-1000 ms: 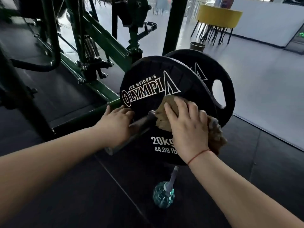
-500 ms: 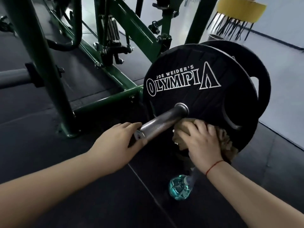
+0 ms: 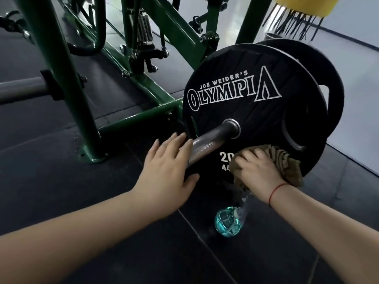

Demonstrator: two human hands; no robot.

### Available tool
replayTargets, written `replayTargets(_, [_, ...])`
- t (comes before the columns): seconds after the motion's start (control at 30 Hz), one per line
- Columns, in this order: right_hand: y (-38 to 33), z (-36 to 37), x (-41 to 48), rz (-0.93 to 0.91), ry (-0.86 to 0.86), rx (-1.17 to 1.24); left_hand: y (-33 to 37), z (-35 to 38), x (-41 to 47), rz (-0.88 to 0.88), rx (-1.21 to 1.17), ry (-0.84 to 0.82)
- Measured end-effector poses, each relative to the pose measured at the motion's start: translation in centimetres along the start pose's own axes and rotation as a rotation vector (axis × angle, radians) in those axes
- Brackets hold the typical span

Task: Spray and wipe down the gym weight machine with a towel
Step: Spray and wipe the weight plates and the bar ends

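Observation:
A black 20 kg weight plate [image 3: 246, 83] with white Olympia lettering hangs on a knurled steel sleeve [image 3: 211, 143] of the green weight machine [image 3: 155, 87]. My right hand [image 3: 256, 171] presses a crumpled brown towel [image 3: 285, 160] against the plate's lower face, fingers curled into the cloth. With its fingers straight, my left hand [image 3: 170, 167] rests against the free end of the sleeve. A teal spray bottle [image 3: 227, 223] stands on the floor below the plate.
A second black plate [image 3: 332, 83] sits behind the first. A green upright post [image 3: 67, 95] with a grey bar [image 3: 20, 91] stands at left. Dark rubber flooring [image 3: 102, 232] lies underfoot. Yellow chairs [image 3: 303, 9] and pale floor are at the back right.
My right hand moved the towel from the plate's middle down to its lower edge. My left hand slid from over the sleeve to its free end. The view shifted closer.

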State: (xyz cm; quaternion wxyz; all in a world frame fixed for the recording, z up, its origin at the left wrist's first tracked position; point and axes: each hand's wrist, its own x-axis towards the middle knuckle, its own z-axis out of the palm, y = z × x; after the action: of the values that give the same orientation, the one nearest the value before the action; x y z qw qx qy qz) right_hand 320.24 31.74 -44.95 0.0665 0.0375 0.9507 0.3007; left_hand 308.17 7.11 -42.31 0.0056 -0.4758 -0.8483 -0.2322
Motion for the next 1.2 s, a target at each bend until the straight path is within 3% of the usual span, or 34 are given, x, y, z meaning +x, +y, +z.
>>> replayTargets(0.13, [0.7,-2.2,-1.7,0.077,-0.101,-0.011,1.0,1.6,-0.1,0.299,0.078,0.028])
replayTargets(0.27, [2.4,-4.4,-4.4,0.162,-0.14,0.003,2.7,4.3,0.2,0.42,0.01,0.0])
replayTargets(0.37, [4.2,-5.8,-6.2,0.285,-0.047,0.02,4.4,6.8,0.9,0.372,-0.056,-0.174])
replayTargets(0.53, [6.0,-5.2,-7.0,0.352,0.316,0.138,5.5,12.1,3.9,0.333,-0.1,-0.506])
replayTargets(0.7, [5.1,-1.6,-6.6,0.352,0.424,0.037,6.6,17.2,6.3,0.295,-0.129,-0.699])
replayTargets(1.0, [5.0,-0.3,-6.7,0.39,0.567,0.072,8.2,20.8,6.4,0.111,-0.295,-0.684])
replayTargets(1.2, [4.8,-0.2,-6.5,0.402,0.567,0.068,7.8,21.9,5.7,-0.1,-0.63,-0.722])
